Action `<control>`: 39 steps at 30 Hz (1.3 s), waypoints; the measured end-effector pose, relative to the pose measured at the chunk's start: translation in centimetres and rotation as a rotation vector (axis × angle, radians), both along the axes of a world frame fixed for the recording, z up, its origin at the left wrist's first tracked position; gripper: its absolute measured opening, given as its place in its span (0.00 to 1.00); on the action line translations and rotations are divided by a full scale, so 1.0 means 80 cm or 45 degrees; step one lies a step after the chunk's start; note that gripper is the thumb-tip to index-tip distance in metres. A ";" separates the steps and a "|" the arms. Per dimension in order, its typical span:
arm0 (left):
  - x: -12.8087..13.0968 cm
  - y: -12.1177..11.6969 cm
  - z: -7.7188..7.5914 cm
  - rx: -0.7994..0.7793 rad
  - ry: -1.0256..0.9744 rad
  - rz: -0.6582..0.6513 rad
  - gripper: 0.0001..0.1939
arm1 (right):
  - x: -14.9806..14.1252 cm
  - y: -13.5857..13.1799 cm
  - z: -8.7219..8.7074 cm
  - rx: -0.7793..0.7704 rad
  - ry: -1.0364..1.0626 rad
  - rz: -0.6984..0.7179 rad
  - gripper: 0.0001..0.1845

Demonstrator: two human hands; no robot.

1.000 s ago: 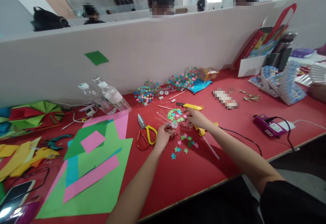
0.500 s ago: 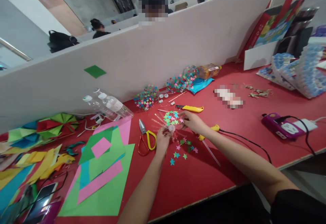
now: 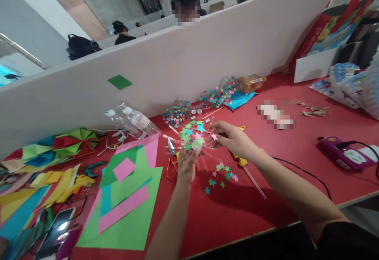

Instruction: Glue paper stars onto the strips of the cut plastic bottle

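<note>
My left hand (image 3: 187, 163) is closed around the base of a clear plastic piece cut into thin strips that fan outward. Paper stars (image 3: 189, 132) in green, blue and pink sit on its strips. My right hand (image 3: 229, 135) hovers at its right side, fingers curved and apart around a pink star (image 3: 214, 137); whether they touch it I cannot tell. Below lie several loose stars (image 3: 222, 173) on the red table. Scissors (image 3: 171, 163) are partly hidden behind my left hand. Under my right wrist is a yellow glue gun (image 3: 242, 161) with a clear glue stick (image 3: 255, 183).
Two star-covered clusters (image 3: 177, 112) stand by the white partition (image 3: 192, 58). Plastic bottles (image 3: 139, 122) lean at the left, beside coloured paper sheets (image 3: 118, 212). At the right are a purple power box (image 3: 337, 151) and a black cable (image 3: 302, 171). A drink bottle (image 3: 251, 83) lies at the back.
My left hand has lifted the strip piece toward me, and it now covers part of the scissors. My right hand has moved up with it, covering most of the yellow cutter. The view has shifted slightly left.
</note>
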State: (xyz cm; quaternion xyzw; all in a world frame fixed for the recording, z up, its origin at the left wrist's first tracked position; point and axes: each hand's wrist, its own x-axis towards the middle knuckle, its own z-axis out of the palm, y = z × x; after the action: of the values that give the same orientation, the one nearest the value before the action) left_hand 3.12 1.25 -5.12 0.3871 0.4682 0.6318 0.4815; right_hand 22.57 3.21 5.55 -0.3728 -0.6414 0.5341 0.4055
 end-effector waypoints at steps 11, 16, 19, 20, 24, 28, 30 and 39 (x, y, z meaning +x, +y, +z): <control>-0.008 -0.021 0.015 -0.205 -0.311 -0.076 0.18 | 0.021 0.008 0.007 0.024 -0.118 0.057 0.12; -0.006 -0.021 0.009 -0.240 -0.359 -0.076 0.17 | 0.032 0.009 0.014 0.076 -0.180 0.036 0.11; -0.004 -0.022 0.007 -0.262 -0.416 -0.061 0.18 | 0.031 0.008 0.014 0.100 -0.240 0.059 0.10; -0.003 -0.023 0.006 -0.264 -0.425 -0.058 0.19 | 0.031 0.008 0.014 0.128 -0.269 0.059 0.10; -0.005 -0.027 0.003 -0.273 -0.483 -0.103 0.19 | 0.030 0.007 0.015 0.352 -0.403 0.005 0.07; -0.008 -0.030 -0.007 -0.284 -0.557 -0.094 0.18 | 0.028 0.006 0.018 0.449 -0.383 -0.024 0.06; -0.009 -0.030 -0.011 -0.282 -0.574 -0.094 0.18 | 0.023 0.004 0.018 0.475 -0.371 -0.016 0.06; 0.006 -0.033 0.003 -0.309 -0.599 -0.149 0.18 | -0.006 -0.010 -0.001 0.520 -0.668 -0.019 0.11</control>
State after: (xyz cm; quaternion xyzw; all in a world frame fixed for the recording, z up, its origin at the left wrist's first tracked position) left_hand 3.57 -1.40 -4.86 0.1955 0.3928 0.6147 0.6555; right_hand 22.12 2.40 5.44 -0.4132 -0.8150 0.2772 0.2969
